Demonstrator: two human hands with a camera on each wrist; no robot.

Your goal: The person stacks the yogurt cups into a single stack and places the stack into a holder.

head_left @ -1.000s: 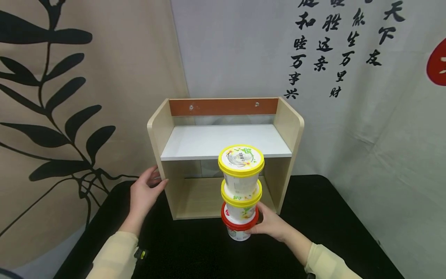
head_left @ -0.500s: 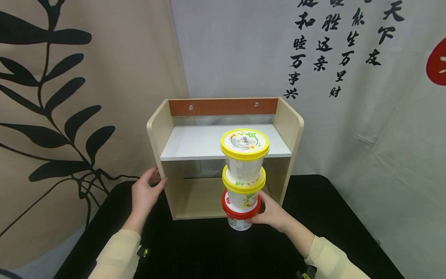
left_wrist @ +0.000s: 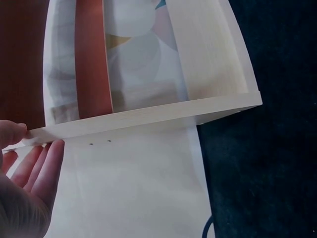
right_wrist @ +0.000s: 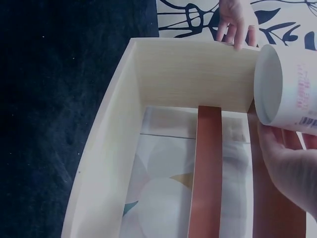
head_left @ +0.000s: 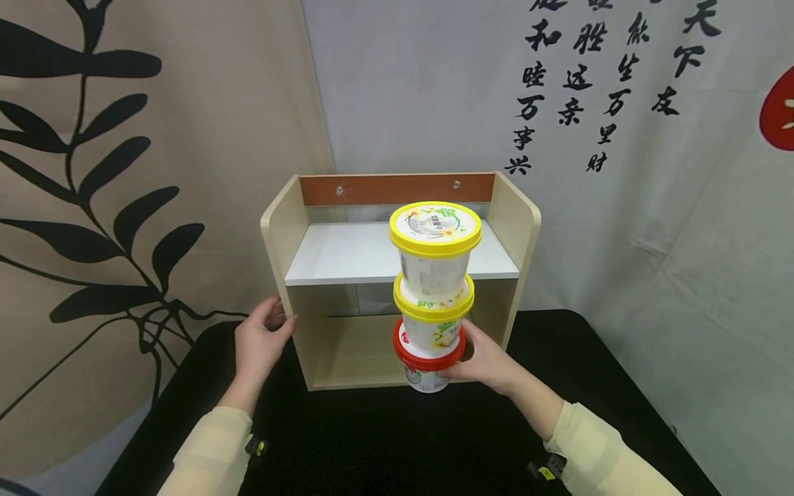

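Three lidded paper tubs stand stacked in front of the small wooden shelf (head_left: 524,234) in the head view. The top tub (head_left: 434,272) and the middle tub (head_left: 428,334) have yellow lids; the bottom tub (head_left: 424,379) has a red one. My right hand (head_left: 493,362) grips the bottom tub from the right, below its lid. In the right wrist view, that tub's base shows, held off the table. On the left, my left hand (head_left: 259,348) holds the shelf's side panel (left_wrist: 148,113) by its edge, thumb on one face and fingers on the other.
The shelf has a white upper board (head_left: 341,251), a lower wooden board (head_left: 360,351) and a brown back rail (head_left: 397,191). It stands on a black table (head_left: 347,448). Cloth backdrops hang behind, one with a dark plant print (head_left: 118,227).
My right hand has raised the stack of tubs, so its top now overlaps the white upper board in the head view. The left hand has stayed at the shelf's side.
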